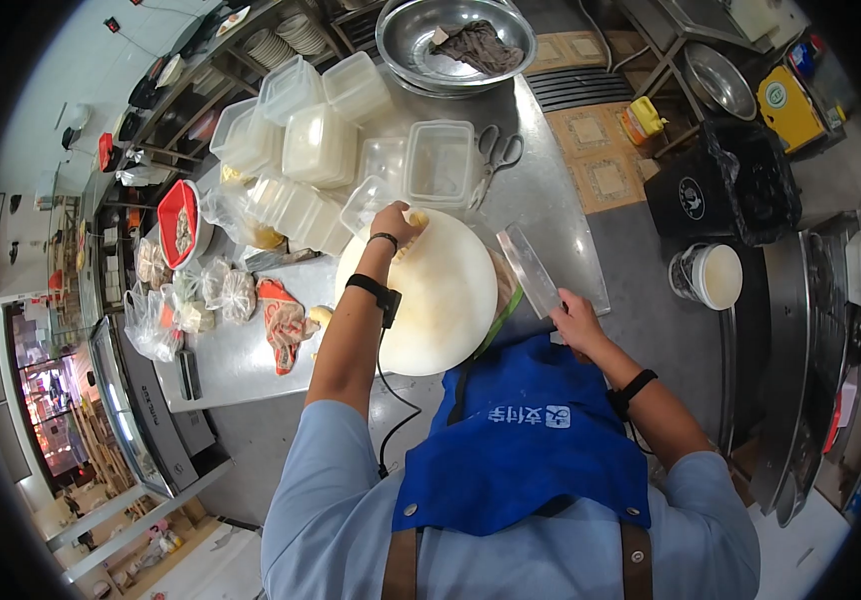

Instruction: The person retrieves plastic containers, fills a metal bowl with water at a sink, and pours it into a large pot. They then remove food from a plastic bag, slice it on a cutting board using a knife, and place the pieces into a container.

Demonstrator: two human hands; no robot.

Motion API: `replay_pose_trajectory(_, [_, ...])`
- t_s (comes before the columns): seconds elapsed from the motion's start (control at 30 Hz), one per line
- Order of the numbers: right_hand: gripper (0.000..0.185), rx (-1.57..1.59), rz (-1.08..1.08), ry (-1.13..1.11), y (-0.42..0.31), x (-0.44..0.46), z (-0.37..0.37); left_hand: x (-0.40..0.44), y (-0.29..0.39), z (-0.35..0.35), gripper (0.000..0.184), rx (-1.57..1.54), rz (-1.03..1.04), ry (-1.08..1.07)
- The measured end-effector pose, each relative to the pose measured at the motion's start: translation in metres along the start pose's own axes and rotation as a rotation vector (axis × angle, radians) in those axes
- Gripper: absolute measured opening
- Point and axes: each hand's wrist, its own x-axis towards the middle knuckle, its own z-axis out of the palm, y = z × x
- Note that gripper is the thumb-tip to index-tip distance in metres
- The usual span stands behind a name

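Part of the round white board is covered by the left forearm, which is stretched forward. The left hand is lowered near the board's far edge; yellowish pieces are partly hidden by its curled fingers, and whether they are gripped cannot be told. To the right, a cleaver is held beside the board, its handle mostly concealed by the right hand's wrapped fingers.

Glossy metal cleaver, smooth board
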Motion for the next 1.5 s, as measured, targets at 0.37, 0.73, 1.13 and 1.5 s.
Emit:
replay_pose_trajectory(0.37, [0.021,-0.017,-0.006,0.007,0.003,0.001,0.001,0.013,-0.025,0.001,0.053,0.084,0.184,-0.277])
replay_pose_trajectory(0.73, [0.021,0.011,-0.01,-0.011,-0.002,-0.003,0.001,-0.002,-0.016,-0.011,0.041,0.136,0.213,-0.251])
replay_pose_trajectory(1.13, [0.018,0.04,0.001,-0.032,-0.01,-0.008,0.001,-0.006,-0.02,-0.005,0.037,0.013,0.182,-0.185])
replay_pose_trajectory(1.5, [0.022,0.0,-0.002,-0.026,-0.001,-0.003,0.004,0.006,-0.035,-0.007,0.038,0.013,0.343,-0.481])
